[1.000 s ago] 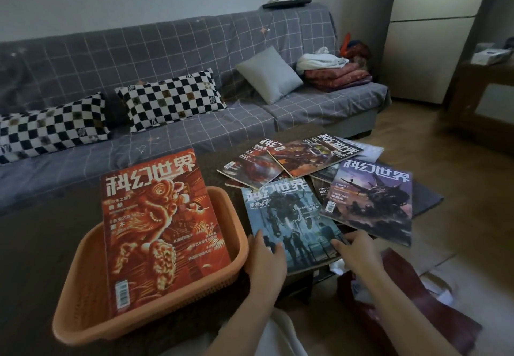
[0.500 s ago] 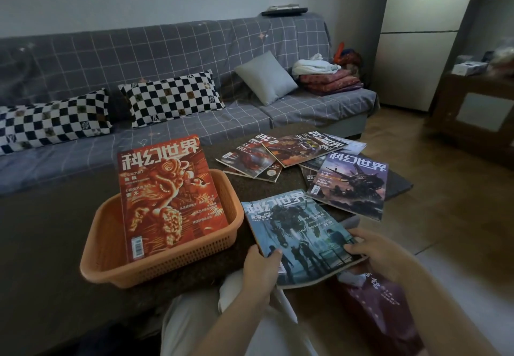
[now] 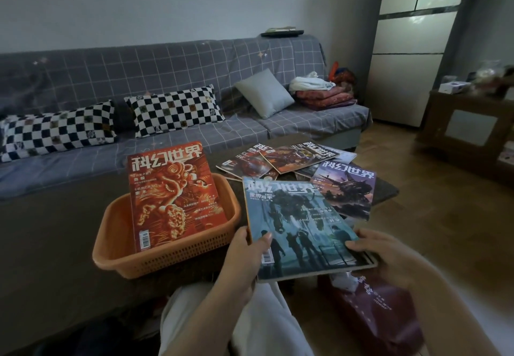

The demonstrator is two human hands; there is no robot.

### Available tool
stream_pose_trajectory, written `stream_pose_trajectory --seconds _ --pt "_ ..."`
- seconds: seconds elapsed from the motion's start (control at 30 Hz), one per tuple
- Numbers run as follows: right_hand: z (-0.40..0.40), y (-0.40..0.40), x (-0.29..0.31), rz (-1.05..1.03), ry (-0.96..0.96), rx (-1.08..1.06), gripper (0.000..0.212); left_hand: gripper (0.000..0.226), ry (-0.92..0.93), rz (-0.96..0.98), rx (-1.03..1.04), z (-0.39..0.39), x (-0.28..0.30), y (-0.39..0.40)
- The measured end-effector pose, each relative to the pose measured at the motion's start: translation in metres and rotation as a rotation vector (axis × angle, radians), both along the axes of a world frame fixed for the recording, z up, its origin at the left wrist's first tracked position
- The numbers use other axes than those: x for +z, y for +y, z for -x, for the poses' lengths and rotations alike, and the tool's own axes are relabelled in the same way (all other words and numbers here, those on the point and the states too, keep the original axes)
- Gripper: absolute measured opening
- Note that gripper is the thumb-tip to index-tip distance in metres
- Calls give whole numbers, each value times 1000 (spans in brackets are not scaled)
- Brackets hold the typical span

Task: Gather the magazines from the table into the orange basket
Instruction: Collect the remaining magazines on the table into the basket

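Note:
A blue-green magazine [image 3: 297, 225] is lifted off the dark table [image 3: 55, 233], tilted towards me. My left hand [image 3: 244, 255] grips its near left corner, thumb on the cover. My right hand [image 3: 389, 255] holds its near right corner. The orange basket [image 3: 167, 255] stands to the left on the table; a red magazine [image 3: 172, 194] leans in it, its top edge above the far rim. Behind the held magazine lie a purple magazine [image 3: 347, 191] and several overlapping ones [image 3: 281, 158] on the table's far right.
A grey checked sofa [image 3: 194, 77] with cushions runs behind the table. A dark red bag [image 3: 381, 305] sits on the floor under my right hand. A wooden cabinet [image 3: 470, 127] stands at the right. My knees in light trousers [image 3: 228, 316] are below the table edge.
Both hands have raised the blue-green magazine from the table and drawn it towards me. The view has tipped upward and back.

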State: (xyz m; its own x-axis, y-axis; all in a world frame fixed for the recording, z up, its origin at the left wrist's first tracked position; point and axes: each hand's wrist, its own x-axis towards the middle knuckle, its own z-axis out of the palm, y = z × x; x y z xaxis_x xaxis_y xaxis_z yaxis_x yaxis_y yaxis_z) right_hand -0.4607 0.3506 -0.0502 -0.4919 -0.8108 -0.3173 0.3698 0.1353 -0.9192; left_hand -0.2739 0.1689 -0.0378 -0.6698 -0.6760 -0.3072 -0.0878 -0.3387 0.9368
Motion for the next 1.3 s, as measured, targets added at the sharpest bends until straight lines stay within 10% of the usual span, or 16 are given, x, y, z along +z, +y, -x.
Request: stream_pose_trajectory --seconds 0.8,1.3 --pt "-71 -257 26 -85 419 144 21 28 -260 590 348 -95 8 -178" --pt "-99 -274 0 -216 1103 -47 38 63 -572 840 506 -101 -15 -191"
